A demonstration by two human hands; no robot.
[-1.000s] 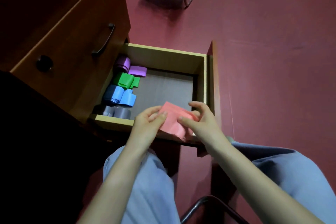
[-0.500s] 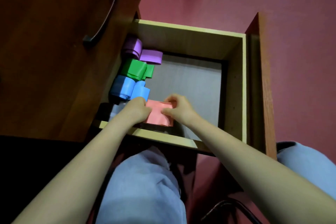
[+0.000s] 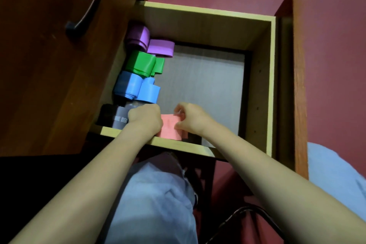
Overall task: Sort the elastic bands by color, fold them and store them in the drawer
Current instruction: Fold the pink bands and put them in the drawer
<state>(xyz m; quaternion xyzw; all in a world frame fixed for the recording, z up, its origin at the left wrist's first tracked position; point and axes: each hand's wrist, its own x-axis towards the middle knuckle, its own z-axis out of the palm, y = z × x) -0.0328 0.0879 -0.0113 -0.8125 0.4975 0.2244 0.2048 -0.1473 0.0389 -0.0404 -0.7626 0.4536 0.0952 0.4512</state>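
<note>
Pink band (image 3: 169, 129) sank into drawer (image 3: 179, 146), grasped between left hand (image 3: 145, 120) and right hand (image 3: 191, 118).

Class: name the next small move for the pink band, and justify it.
Probably nudge the pink band left against the grey bands and let go: it lies low in the drawer, the right hand pinching it, the left hand at its left edge.

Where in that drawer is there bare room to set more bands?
The drawer floor lies bare between the purple bands, green bands and blue bands and the right wall, up to the far wall. Crowded: the near left corner, where the left hand and right hand hold the pink band beside the grey bands.
</note>
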